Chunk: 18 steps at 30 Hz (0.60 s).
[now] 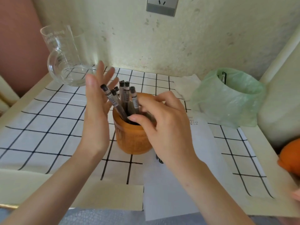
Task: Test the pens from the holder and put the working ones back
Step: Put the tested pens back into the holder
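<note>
Six pens (124, 95) stand in the orange holder (134, 140), all with their dark caps up. They lean a little to the left and to the back. The holder stands upright on a white cloth with black squares (48, 127), and its right side touches the edge of a white sheet of paper (170, 192).

My left hand (95, 111) is open, with the fingers straight and a little spread. The palm faces the pens, and the pen most to the left lies against my fingers. This hand holds nothing.

My right hand (165, 127) is above the right side of the holder. Its fingers are curled toward the pens, and the thumb reaches over the mouth of the holder. The fingertips are at the pen most to the right, but I cannot tell if they pinch it or only touch it.

At the back left, on the corner of the cloth, stands a clear glass jug (65, 62). At the back right is a small bin with a green plastic bag (230, 101) in it, well apart from the holder. A grey socket (162, 5) is on the wall above. At the right edge I see part of an orange thing (290, 158), too cut off to say what it is.
</note>
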Tool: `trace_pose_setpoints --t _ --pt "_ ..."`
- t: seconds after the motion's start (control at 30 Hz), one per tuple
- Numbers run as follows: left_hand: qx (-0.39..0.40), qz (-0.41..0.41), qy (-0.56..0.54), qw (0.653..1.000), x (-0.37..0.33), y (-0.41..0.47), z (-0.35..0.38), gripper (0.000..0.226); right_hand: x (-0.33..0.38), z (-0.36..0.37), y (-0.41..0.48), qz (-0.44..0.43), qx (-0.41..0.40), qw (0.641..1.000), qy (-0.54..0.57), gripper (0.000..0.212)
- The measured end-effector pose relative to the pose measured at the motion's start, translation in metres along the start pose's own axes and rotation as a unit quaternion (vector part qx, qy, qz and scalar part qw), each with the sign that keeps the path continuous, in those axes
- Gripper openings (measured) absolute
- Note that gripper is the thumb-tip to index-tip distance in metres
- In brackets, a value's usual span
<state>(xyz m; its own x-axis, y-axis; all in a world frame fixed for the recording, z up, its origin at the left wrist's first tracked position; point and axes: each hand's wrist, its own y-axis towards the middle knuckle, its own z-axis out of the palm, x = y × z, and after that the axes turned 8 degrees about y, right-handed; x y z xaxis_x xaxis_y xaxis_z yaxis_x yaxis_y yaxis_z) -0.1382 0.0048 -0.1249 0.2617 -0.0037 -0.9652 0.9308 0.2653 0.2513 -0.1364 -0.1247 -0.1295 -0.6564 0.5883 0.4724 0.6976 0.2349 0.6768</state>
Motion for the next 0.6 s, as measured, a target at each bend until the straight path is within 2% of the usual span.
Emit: trace_pose_setpoints --t 0.1,0.17,0.33,0.4,0.47,0.5,0.6 --pt "-0.017 0.057 0.029 0.998 -0.006 -0.002 -0.002 0.053 -0.001 -0.001 0.002 -0.015 -0.017 0.999 0.034 0.038" --pt "0.002 0.067 0.066 0.996 -0.006 -0.004 -0.001 0.044 -0.003 -0.008 0.005 -0.021 -0.017 0.997 0.078 0.037" --pt "0.059 0.084 0.111 0.988 -0.001 -0.007 0.003 0.039 -0.015 -0.014 0.004 -0.049 0.059 0.990 0.119 0.027" --pt "0.051 0.083 0.108 0.989 0.001 -0.007 0.002 0.045 -0.019 -0.018 0.003 0.035 0.029 0.986 0.159 0.023" --pt "0.047 0.058 0.102 0.992 0.004 -0.009 0.000 0.065 -0.029 -0.027 0.001 0.176 -0.003 0.966 0.187 0.019" --pt "0.046 0.034 0.109 0.992 0.006 -0.011 0.000 0.081 -0.038 -0.030 0.000 0.242 0.016 0.958 0.151 0.017" --pt "0.055 -0.006 0.171 0.984 0.016 -0.017 0.002 0.120 -0.058 -0.032 -0.008 0.373 0.183 0.909 -0.017 0.028"
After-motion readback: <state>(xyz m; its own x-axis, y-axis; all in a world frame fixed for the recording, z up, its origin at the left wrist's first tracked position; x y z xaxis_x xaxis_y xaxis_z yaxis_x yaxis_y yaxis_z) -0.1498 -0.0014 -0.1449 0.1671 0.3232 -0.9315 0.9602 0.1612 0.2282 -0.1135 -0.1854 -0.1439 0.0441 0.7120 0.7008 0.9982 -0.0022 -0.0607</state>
